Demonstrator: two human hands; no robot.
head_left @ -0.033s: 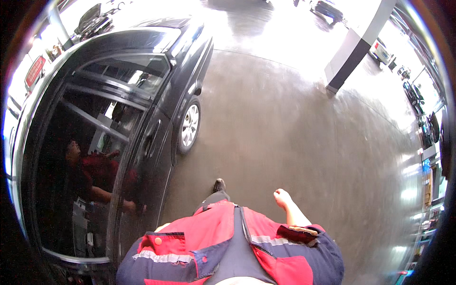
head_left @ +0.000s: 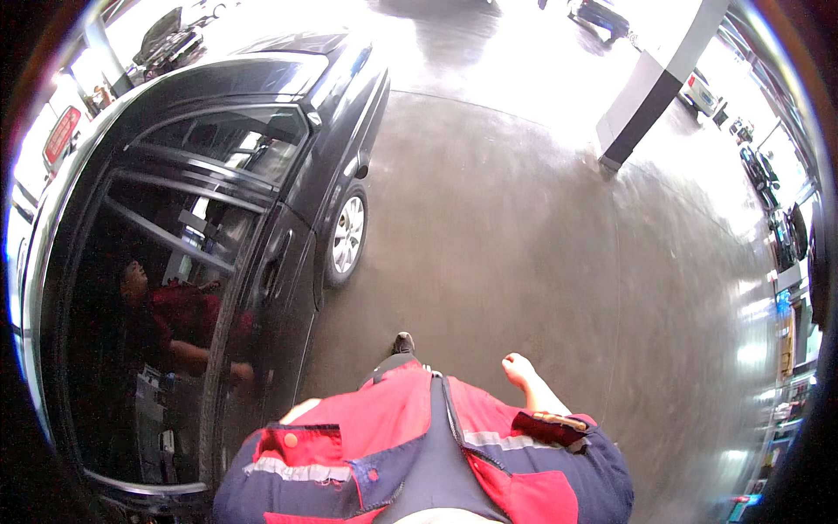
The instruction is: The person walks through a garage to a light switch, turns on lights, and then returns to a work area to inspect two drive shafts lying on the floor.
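My right hand (head_left: 517, 368) hangs in front of my body, above the floor, its fingers curled into a loose fist. I see nothing in it. Of my left arm only a small patch of skin (head_left: 301, 410) shows past my jacket's left side, beside the car; the fingers there are hidden. The black car (head_left: 288, 249) stands close on my left, its dark side windows reflecting me. Its wheel (head_left: 348, 231) with a silver rim is ahead on the left. I wear a red and dark blue jacket (head_left: 384, 410), open at the front.
Grey shiny floor (head_left: 497, 236) stretches ahead and to the right. A white and dark pillar (head_left: 642, 113) rises at the front right. Farther off stand a white car (head_left: 698, 94) and a dark car (head_left: 599, 17). A car with its hood raised (head_left: 166, 44) is at the far left.
A little more skin of my left arm shows beside the jacket. My right hand sits slightly lower in the picture. The car's near side has shifted very slightly.
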